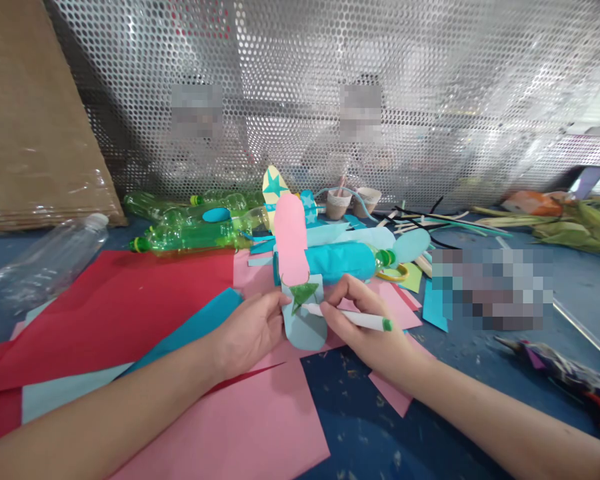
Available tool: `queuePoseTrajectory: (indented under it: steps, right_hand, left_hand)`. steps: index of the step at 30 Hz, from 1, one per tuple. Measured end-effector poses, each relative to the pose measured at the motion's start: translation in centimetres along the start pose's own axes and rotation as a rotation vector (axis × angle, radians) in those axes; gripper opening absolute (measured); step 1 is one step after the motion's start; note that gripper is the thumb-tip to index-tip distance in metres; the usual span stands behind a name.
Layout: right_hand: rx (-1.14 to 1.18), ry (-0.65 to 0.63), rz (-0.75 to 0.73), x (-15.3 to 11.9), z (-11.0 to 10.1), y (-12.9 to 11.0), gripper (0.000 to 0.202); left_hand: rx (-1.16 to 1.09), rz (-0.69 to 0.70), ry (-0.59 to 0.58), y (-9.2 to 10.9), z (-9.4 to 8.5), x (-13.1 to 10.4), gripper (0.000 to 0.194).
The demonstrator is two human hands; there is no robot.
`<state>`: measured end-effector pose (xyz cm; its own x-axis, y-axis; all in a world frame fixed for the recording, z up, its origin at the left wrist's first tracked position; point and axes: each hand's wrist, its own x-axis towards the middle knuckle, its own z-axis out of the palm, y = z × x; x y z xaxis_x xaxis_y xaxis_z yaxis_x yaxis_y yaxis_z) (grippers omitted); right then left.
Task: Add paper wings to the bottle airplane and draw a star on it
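Observation:
My right hand [363,313] grips a white marker [365,320] with a green end, its tip touching a light blue rounded paper wing [307,335]. On that wing is a dark green triangular shape [303,295]. My left hand [253,330] pinches the wing's left edge between thumb and fingers. Beyond the hands lies a bottle wrapped in blue paper [340,261], with a green cap and a pale blue oval at its right end. A pink rounded paper piece [291,233] stands up from the bottle's near end.
Red paper [180,283] and pink sheets [245,427] cover the left and front of the blue table [360,433]. Green plastic bottles [195,235] lie behind, and a clear bottle [55,260] at left. A glue gun [565,377] rests at right. Two small cups [339,203] stand near the perforated metal screen [290,80].

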<state>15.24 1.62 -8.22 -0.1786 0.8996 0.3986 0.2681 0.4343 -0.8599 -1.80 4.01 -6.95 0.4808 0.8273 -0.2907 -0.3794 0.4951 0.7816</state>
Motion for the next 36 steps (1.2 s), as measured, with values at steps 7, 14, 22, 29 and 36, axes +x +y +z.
queuePoseTrajectory:
  steps: [7,14,22,29,36]
  right_hand:
    - [0.016,-0.032,-0.014,0.09,-0.02,-0.23,0.019]
    - [0.026,-0.061,0.014,-0.02,-0.06,-0.37,0.019]
    - [0.012,-0.067,0.012,0.10,0.01,-0.34,0.018]
    - [-0.004,-0.067,0.001,0.15,0.07,-0.38,0.018]
    - [-0.008,-0.066,0.015,0.11,0.04,-0.49,0.019]
  left_hand:
    - [0.003,0.003,0.043,0.18,0.18,0.08,0.027]
    - [0.001,0.004,0.037,0.24,0.27,0.00,0.030]
    - [-0.014,-0.005,0.056,0.27,0.42,-0.08,0.027]
    - [0.001,0.003,0.040,0.17,0.29,-0.12,0.025]
    - [-0.001,-0.001,0.043,0.26,0.36,-0.08,0.024]
